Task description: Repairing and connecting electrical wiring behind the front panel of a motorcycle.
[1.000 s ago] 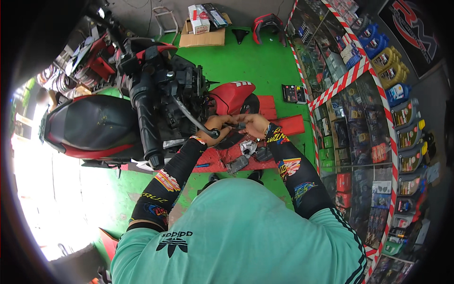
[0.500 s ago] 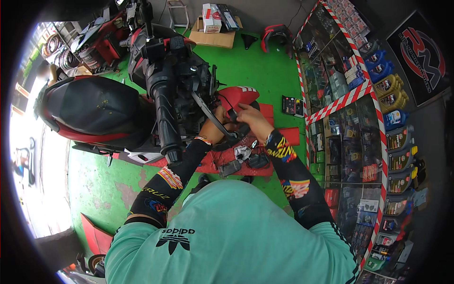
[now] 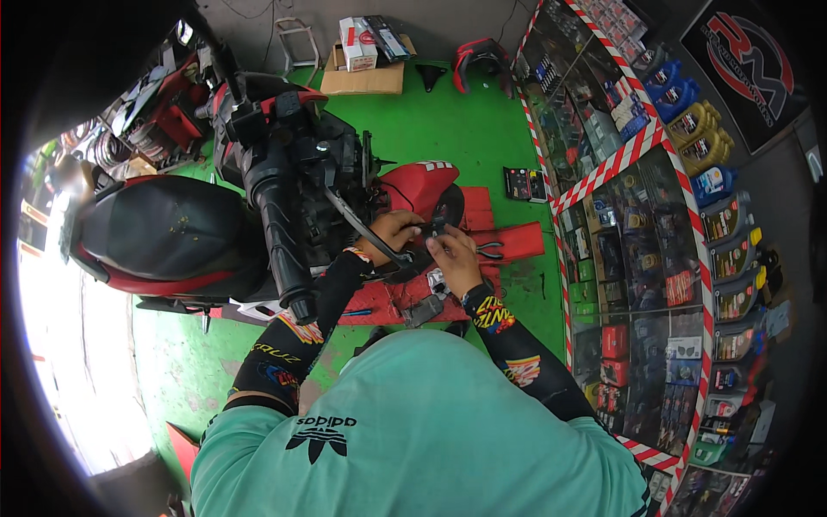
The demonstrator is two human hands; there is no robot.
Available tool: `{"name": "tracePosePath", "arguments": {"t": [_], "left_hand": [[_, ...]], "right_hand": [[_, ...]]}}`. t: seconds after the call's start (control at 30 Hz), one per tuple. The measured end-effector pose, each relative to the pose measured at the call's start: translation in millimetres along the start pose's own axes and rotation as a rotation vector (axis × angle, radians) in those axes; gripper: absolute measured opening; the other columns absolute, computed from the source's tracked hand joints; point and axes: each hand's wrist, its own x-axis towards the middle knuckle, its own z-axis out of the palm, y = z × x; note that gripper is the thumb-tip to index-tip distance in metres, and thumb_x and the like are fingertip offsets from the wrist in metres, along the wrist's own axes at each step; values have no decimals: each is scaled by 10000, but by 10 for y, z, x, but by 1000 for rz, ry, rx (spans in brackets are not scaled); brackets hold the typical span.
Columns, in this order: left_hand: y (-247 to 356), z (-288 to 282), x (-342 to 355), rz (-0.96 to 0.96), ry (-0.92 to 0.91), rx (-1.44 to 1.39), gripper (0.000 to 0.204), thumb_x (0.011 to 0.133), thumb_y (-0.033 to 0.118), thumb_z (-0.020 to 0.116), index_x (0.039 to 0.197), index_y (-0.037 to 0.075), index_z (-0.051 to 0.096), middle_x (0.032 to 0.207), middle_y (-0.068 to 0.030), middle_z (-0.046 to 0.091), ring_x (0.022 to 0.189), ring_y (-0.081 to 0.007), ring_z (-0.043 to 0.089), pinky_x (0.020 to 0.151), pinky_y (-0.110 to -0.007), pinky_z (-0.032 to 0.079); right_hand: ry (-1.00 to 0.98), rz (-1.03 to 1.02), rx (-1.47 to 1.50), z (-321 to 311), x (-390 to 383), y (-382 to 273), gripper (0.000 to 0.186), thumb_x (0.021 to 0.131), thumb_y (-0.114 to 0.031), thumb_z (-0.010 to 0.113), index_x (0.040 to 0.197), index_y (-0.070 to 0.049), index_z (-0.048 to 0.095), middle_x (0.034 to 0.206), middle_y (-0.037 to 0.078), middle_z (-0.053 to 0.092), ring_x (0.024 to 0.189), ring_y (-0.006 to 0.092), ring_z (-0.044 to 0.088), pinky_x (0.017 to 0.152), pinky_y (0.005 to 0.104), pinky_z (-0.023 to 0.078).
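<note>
Beside the front end of a red and black motor scooter (image 3: 177, 220), both my hands work close together. My left hand (image 3: 389, 234) is closed, its fingers around a thin dark piece. Facing it, my right hand (image 3: 455, 260) pinches at a small dark part; its kind is too small to make out. The brake lever (image 3: 366, 226) and black handlebar grip (image 3: 282, 237) pass just left of my left wrist. Beyond the hands is the red front fender (image 3: 420, 188), with the dark tyre (image 3: 448, 207) partly showing.
Under the front wheel lies a red mat (image 3: 517, 239) with pliers (image 3: 489, 250) and a grey boxy part (image 3: 424, 310) on it. A glass display case (image 3: 637, 258) edged in striped tape stands at right, with bottles (image 3: 728, 220) beyond. A cardboard box (image 3: 366, 82) lies at the back.
My right hand has drawn down and nearer, away from the fender, its fingers now pinched. My left hand has turned toward it. The pliers have come into view, and the whole view has shifted slightly.
</note>
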Motion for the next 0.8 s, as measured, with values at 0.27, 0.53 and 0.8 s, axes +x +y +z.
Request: {"name": "tracePosePath", "arguments": {"t": [0.27, 0.53, 0.8], "left_hand": [[251, -85, 100, -16, -90, -117, 276, 921, 167, 702, 1126, -8, 649, 957, -62, 653, 871, -123, 624, 764, -308, 514], [484, 6, 284, 6, -165, 462, 296, 965, 272, 630, 952, -21, 668, 860, -201, 684, 825, -353, 664, 737, -436, 500], [495, 104, 213, -48, -260, 394, 344, 1019, 286, 512, 1029, -40, 622, 938, -267, 654, 943, -456, 625, 817, -500, 479]], "right_hand": [[7, -141, 345, 179, 275, 94, 355, 902, -324, 717, 1040, -10, 625, 1115, 144, 661, 956, 324, 619, 855, 424, 487], [-119, 14, 328, 70, 283, 167, 325, 921, -287, 678, 1060, -12, 574, 990, 220, 667, 893, 369, 679, 740, 404, 508], [25, -11, 513, 259, -4, 198, 243, 974, -236, 564, 1075, -19, 609, 984, 232, 654, 964, 435, 628, 824, 458, 491]]}}
